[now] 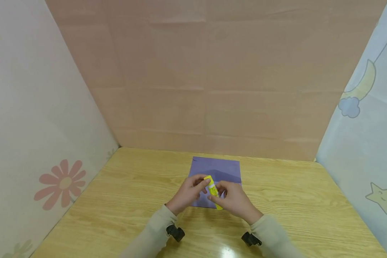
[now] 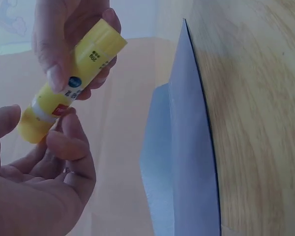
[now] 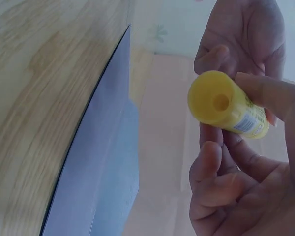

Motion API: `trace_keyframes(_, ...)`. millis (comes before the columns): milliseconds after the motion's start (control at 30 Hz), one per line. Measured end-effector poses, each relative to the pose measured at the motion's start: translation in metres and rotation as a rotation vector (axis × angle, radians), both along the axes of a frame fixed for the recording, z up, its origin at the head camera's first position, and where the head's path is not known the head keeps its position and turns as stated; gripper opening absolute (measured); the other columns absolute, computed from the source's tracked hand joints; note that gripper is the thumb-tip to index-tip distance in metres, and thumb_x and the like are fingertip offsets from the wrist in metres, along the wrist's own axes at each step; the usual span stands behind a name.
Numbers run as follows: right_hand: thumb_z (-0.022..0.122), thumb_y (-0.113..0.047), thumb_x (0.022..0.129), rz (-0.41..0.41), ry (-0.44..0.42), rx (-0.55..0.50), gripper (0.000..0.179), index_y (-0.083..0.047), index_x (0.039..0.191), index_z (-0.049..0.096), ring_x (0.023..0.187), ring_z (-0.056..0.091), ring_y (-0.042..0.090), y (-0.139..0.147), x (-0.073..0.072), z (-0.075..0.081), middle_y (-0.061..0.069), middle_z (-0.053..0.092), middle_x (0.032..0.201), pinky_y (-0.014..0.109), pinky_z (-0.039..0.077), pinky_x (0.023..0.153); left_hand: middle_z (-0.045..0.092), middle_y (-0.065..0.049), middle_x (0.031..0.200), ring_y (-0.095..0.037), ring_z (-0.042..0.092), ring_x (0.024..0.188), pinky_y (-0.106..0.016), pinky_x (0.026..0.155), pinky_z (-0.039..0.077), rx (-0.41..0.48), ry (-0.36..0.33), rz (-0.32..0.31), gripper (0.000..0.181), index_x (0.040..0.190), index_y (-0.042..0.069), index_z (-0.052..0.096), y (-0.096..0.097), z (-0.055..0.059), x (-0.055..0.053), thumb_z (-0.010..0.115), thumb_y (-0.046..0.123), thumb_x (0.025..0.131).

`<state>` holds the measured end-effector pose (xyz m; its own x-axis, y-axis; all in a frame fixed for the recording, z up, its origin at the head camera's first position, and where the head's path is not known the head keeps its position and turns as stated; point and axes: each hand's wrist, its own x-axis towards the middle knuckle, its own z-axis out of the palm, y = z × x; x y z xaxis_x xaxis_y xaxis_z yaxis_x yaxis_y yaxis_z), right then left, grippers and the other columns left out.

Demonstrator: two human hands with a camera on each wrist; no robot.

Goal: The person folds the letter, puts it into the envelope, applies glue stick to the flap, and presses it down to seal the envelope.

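A yellow glue stick (image 1: 214, 191) with a printed label is held tilted between both hands, above a purple envelope (image 1: 216, 167). My right hand (image 1: 235, 200) grips the barrel between thumb and fingers. At the other end, the thumb and fingers of my left hand (image 1: 188, 191) pinch the yellow cap (image 2: 33, 127). The round base of the glue stick (image 3: 211, 98) faces the camera in the right wrist view. Below the hands lies the envelope, its flap (image 2: 157, 162) standing up from it in the wrist views. Both hands hide part of the envelope.
The wood-grain table (image 1: 132, 186) reaches back to a plain tan wall covering (image 1: 206, 79). Side panels with a printed flower (image 1: 63, 183) and a moon (image 1: 364, 84) stand left and right. Each sleeve carries a black strap device (image 1: 175, 233) at the wrist.
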<state>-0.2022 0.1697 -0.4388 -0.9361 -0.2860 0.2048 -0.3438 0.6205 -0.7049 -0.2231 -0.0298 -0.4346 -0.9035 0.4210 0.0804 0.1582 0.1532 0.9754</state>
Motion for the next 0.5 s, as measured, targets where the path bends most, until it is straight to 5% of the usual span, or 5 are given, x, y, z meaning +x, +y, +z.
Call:
trace_keyframes(133,0.079,-0.037,0.086,0.028,0.006,-0.002,0.022,-0.018,0.093,0.070,0.063,0.051,0.009,-0.005,0.001,0.000,-0.012,0.063,0.078,0.025,0.045,0.057,0.067,-0.003,0.094,-0.044,0.057,0.087,-0.028,0.056,0.040,0.037,-0.025,0.022,0.037,0.124,0.007,0.064,-0.003,-0.001,-0.002,0.058,0.036,0.102)
trace_keyframes(500,0.085,-0.033,0.078,-0.054,-0.012,0.030,0.027,-0.015,0.085,0.066,0.066,0.054,0.008,-0.015,0.003,0.000,-0.008,0.063,0.076,0.025,0.044,0.056,0.068,-0.006,0.093,-0.038,0.061,0.087,-0.023,0.054,0.039,0.010,-0.017,0.066,0.038,0.118,0.007,0.066,-0.005,-0.006,-0.002,0.060,0.039,0.100)
